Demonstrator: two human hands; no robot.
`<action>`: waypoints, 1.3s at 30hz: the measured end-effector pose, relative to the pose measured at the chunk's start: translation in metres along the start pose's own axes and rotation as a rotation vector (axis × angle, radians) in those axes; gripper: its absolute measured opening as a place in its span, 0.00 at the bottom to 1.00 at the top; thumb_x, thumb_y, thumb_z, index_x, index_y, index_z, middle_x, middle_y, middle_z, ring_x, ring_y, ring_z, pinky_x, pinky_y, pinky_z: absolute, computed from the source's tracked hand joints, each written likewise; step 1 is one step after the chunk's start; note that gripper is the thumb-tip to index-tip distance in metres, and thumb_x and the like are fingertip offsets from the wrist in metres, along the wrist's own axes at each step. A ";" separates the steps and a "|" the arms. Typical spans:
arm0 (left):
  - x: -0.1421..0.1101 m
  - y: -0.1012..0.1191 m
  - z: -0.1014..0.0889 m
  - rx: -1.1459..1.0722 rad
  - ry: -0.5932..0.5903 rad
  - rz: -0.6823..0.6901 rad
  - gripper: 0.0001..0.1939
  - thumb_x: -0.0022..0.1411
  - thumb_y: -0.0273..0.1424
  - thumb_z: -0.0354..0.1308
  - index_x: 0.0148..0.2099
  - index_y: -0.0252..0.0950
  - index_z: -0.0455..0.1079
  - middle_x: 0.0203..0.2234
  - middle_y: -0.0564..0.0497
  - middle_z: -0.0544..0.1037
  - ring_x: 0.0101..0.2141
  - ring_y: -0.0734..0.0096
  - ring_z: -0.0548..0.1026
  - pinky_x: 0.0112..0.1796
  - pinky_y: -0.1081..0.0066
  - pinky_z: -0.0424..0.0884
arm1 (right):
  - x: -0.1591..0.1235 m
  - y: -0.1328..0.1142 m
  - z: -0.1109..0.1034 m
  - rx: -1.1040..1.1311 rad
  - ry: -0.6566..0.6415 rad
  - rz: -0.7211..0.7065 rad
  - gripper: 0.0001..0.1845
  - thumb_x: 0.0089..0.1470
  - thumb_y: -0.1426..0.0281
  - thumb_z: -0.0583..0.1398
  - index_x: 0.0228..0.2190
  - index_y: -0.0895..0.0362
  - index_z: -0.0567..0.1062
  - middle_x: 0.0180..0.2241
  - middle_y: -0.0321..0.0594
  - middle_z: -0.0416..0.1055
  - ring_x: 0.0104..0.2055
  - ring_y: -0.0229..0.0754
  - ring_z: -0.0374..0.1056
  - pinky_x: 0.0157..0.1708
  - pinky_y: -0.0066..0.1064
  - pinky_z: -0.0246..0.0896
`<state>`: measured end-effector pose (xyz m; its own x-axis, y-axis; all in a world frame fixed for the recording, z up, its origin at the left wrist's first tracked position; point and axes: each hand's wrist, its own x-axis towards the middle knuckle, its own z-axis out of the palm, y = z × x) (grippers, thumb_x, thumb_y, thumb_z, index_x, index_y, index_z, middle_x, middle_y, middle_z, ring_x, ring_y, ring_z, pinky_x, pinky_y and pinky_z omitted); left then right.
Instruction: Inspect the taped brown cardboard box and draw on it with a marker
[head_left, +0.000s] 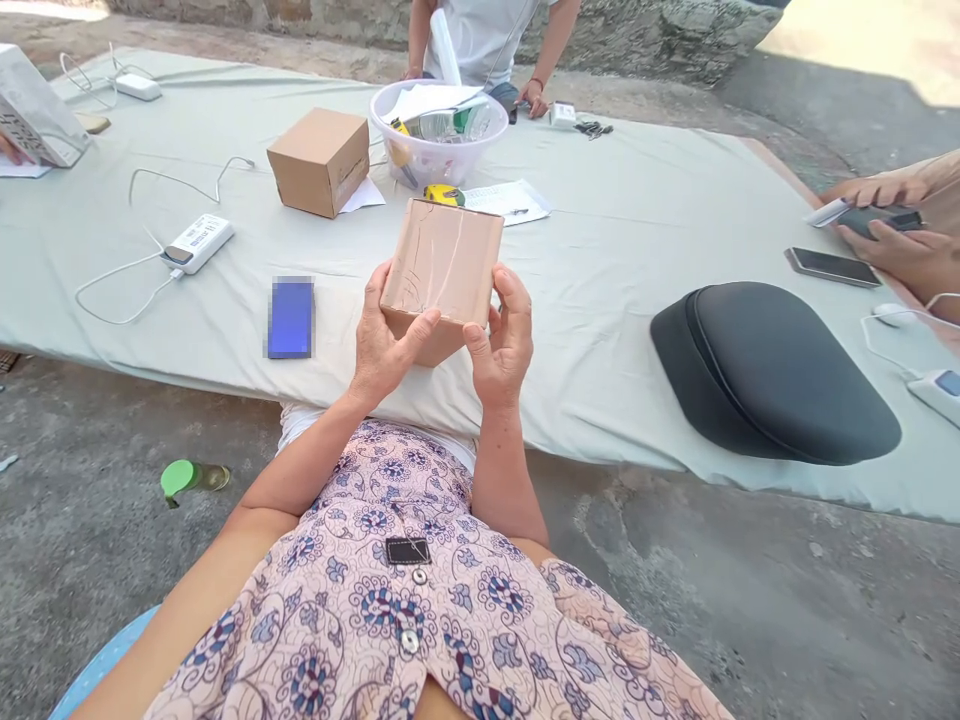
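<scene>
Over the near edge of the counter [585, 390], a cardboard box [446, 255] lies squarely between the fingers, neither hand nearer: the left hand [388, 340], partly spread, clasps its left side; the right hand [504, 345], loosely curled, holds its right. Nearly cubic, it shows no clear long axis. Beyond stand a yellow tape measure [444, 195] and a plastic basin [457, 160].

We are outdoors, seemingly in a yard: concrete ground [720, 590] at lower right, rough wall [637, 45] along the top, sunlit patch [885, 50] upper right.
</scene>
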<state>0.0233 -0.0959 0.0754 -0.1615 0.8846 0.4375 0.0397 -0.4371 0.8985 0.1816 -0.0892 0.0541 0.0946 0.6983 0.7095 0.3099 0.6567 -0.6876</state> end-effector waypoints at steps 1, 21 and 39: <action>0.000 0.000 0.000 -0.012 0.000 0.000 0.39 0.56 0.54 0.67 0.64 0.47 0.61 0.62 0.45 0.69 0.63 0.52 0.68 0.62 0.58 0.65 | 0.000 0.000 -0.002 -0.002 -0.016 0.004 0.30 0.62 0.49 0.56 0.62 0.42 0.63 0.67 0.44 0.60 0.72 0.52 0.55 0.61 0.48 0.68; 0.012 -0.008 -0.018 -0.160 -0.119 -0.040 0.36 0.55 0.53 0.68 0.61 0.47 0.64 0.56 0.46 0.72 0.60 0.51 0.69 0.60 0.57 0.67 | -0.002 -0.004 -0.009 -0.099 -0.024 -0.046 0.40 0.53 0.41 0.61 0.62 0.42 0.63 0.68 0.45 0.56 0.73 0.56 0.51 0.63 0.54 0.63; 0.015 -0.015 -0.034 0.056 0.085 -0.093 0.37 0.57 0.59 0.62 0.62 0.46 0.66 0.49 0.43 0.75 0.49 0.58 0.76 0.52 0.61 0.72 | 0.005 0.015 -0.021 0.046 0.237 0.195 0.24 0.58 0.51 0.63 0.51 0.49 0.72 0.45 0.41 0.74 0.52 0.46 0.73 0.50 0.38 0.71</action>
<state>-0.0134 -0.0821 0.0673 -0.2502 0.9028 0.3497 0.0754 -0.3419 0.9367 0.2063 -0.0819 0.0510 0.3676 0.7301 0.5761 0.2216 0.5328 -0.8167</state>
